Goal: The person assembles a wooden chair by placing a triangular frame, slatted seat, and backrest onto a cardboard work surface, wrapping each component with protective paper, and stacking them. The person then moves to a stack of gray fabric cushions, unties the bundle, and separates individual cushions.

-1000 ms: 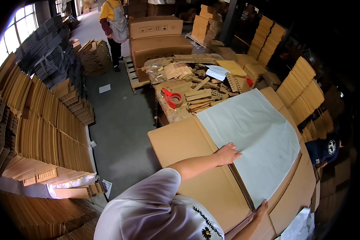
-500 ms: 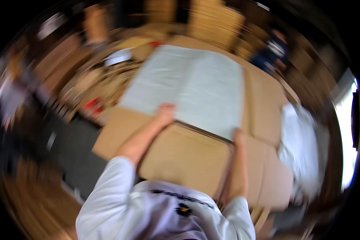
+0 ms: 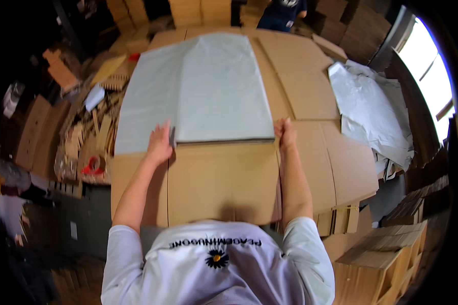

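A large pale grey plastic sheet point(image 3: 221, 91) lies over flat brown cardboard in front of me. Its near edge shows a thin dark line above a cardboard panel point(image 3: 221, 170). My left hand point(image 3: 160, 145) is at that near edge, left of the crease, its fingers drawn together on the plastic. At the sheet's near right corner is my right hand point(image 3: 286, 133), fingers curled and thumb against them, closed on the plastic. The fingertips of both hands are partly hidden.
More flat cardboard point(image 3: 308, 86) spreads to the right, beside a crumpled pile of grey plastic point(image 3: 371, 101). A red tape roll point(image 3: 94, 165) lies among cardboard scraps at left. Cardboard stacks point(image 3: 392, 254) stand lower right; another person point(image 3: 282, 12) is at the far side.
My view has turned and steadied, so the sheet sits further left and squarer to me. Both hands stay at its near edge, the left now further from the right.
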Demonstrator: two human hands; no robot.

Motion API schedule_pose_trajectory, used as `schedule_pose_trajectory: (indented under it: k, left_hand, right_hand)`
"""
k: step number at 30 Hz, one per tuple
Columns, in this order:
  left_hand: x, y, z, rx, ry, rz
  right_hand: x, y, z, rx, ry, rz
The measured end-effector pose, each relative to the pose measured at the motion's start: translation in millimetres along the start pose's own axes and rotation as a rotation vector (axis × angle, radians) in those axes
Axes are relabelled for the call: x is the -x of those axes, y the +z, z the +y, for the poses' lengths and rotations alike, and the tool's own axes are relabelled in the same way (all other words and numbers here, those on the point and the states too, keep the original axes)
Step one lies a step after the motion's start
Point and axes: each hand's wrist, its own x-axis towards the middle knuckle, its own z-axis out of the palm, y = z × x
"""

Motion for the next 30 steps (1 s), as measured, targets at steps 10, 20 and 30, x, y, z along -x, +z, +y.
schedule_pose_trajectory:
  k: [10, 20, 30]
  left_hand:
    - [69, 30, -3, 1.873, -0.917, 0.227]
    - [40, 44, -11, 2.151, -1.137, 0.184]
    - [42, 20, -22, 1.411, -0.574, 0.499]
  right_hand:
    - [21, 15, -14, -0.026, 0.071, 0.035]
    - [20, 33, -13, 0.010, 0.068, 0.118]
    - [28, 44, -25, 0.067, 0.088, 0.182]
